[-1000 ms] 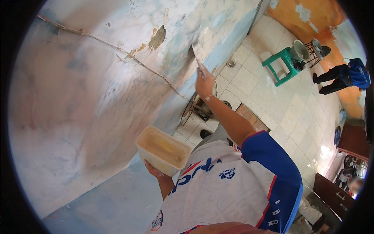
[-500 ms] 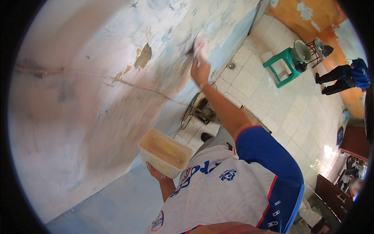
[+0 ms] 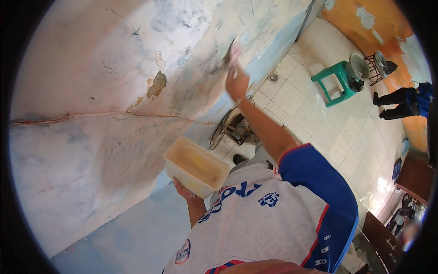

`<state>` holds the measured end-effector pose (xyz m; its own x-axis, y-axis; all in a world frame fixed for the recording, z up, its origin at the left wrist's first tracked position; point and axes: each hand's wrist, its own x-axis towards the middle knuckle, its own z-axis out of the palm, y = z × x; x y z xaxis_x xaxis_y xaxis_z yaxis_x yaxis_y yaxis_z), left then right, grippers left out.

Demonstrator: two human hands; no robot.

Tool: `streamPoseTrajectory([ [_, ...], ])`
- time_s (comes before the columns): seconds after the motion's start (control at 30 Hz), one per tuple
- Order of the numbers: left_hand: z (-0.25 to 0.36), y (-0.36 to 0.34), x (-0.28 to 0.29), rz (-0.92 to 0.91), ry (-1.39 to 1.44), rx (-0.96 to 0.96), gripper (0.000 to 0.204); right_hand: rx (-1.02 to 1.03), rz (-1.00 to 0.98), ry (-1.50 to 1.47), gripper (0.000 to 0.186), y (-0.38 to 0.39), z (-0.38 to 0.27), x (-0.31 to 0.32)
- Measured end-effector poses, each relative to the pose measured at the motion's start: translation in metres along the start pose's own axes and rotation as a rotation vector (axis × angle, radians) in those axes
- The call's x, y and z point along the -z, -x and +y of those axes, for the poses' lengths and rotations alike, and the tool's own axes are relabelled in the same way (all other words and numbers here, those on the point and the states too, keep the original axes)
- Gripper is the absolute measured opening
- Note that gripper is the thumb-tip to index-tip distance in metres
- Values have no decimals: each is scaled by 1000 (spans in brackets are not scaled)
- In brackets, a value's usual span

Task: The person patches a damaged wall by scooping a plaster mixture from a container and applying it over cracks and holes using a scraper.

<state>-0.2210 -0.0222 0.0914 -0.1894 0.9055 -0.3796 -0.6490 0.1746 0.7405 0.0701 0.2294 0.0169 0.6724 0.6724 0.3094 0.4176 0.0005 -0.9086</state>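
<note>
Right hand (image 3: 236, 81) has swept further along the wall (image 3: 91, 150) since half a second ago; view has shifted, crack and chipped patch (image 3: 156, 85) now sit lower left. Fingers closed around a putty knife (image 3: 233, 51), blade blurred against the plaster. Left hand (image 3: 185, 189) cups the cream plastic tub (image 3: 196, 166) from below, at chest height beside the wall. Green stool (image 3: 335, 82) stands well apart on the tiled floor (image 3: 315, 123).

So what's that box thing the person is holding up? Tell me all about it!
The tub is a pale, see-through plastic rectangle with rounded corners and no lid. Inside, something yellowish smears the bottom. It is held roughly level near the wall, resting on the left hand, which grips it from underneath.
</note>
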Motion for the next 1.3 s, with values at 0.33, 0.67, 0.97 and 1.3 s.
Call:
streamPoseTrajectory([
  [0.33,13,8,24,52,47,-1,60,120,75,88,28,40,8,51],
  [0.67,46,15,86,18,7,-9,63,278,-109,-102,32,162,-56,-11],
  [0.97,73,27,131,-29,62,23,63,332,286,5,9,79,-54,8],
  [1.3,88,37,161,-7,-43,-22,59,557,-67,-29,30,191,-35,-28],
])
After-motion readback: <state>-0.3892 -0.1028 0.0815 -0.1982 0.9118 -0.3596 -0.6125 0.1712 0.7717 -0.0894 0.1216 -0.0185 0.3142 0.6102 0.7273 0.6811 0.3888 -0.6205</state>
